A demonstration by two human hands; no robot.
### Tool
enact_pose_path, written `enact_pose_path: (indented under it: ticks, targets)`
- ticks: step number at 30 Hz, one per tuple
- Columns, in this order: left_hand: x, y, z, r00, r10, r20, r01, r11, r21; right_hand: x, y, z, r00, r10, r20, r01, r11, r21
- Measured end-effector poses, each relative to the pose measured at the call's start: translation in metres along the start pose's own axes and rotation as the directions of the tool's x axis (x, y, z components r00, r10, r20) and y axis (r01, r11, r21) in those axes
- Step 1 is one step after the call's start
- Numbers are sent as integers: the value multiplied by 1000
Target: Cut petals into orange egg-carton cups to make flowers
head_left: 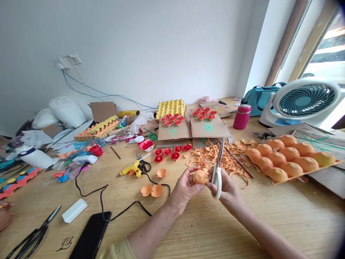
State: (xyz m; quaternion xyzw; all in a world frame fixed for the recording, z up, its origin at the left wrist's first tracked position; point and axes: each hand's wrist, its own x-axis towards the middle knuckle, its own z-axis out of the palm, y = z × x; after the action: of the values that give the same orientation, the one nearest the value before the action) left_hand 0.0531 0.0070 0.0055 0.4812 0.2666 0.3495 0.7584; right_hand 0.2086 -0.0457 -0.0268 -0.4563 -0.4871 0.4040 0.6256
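Observation:
Between the fingers of my left hand (184, 187) is an orange egg-carton cup (201, 176), cut loose and held above the table. My right hand (229, 189) grips white-handled scissors (217, 174), blades pointing up and away from me; its fingertips also touch the cup's right side. Left of my hands, two orange petal cups (152, 190) lie side by side, with a layered orange flower (161, 173) just behind. Orange carton scraps (207, 156) are heaped beyond my hands. Several red paper roses (175, 155) sit on the wood in front of two cardboard sheets (208, 128) bearing more roses and green lines.
An orange egg tray (289, 157) lies at right, near a fan (304, 100) and a pink bottle (242, 117). A yellow glue gun (132, 168) and its cord stretch across the left. Black scissors (35, 233) and a phone (90, 235) lie nearer. Another person's hand (5, 215) shows at the left edge.

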Motion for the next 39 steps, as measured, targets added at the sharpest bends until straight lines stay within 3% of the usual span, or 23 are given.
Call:
enact_pose_path:
  ticks: [5, 10, 16, 19, 24, 31, 35, 39]
  targets:
    - [0, -8, 2, 997, 75, -37, -75, 997, -8, -3, 3, 1, 998, -55, 28, 57, 995, -79]
    - [1, -4, 1, 992, 97, -78, -101, 994, -51, -5, -5, 0, 997, -20, 78, 28, 995, -97]
    - [4, 14, -6, 965, 196, -173, -230, 952, -201, -6, -5, 2, 944, 120, 307, -165, 979, 123]
    - [4, 21, -7, 955, 245, -168, -284, 921, -266, -10, 2, 5, 906, 122, 406, -231, 945, 231]
    - [0, 19, -6, 966, 214, -145, -250, 918, -308, -15, 5, 6, 880, 137, 455, -309, 893, 328]
    - [0, 14, -5, 991, 109, -78, -125, 959, -253, -10, -7, 5, 914, 135, 382, -232, 947, 221]
    - [0, 16, -3, 978, 121, -172, -161, 957, -241, -8, -9, 2, 923, 117, 366, -117, 993, -24]
    - [0, 18, -2, 972, 130, -195, -177, 952, -251, -9, -1, 0, 929, 90, 358, -12, 977, -215]
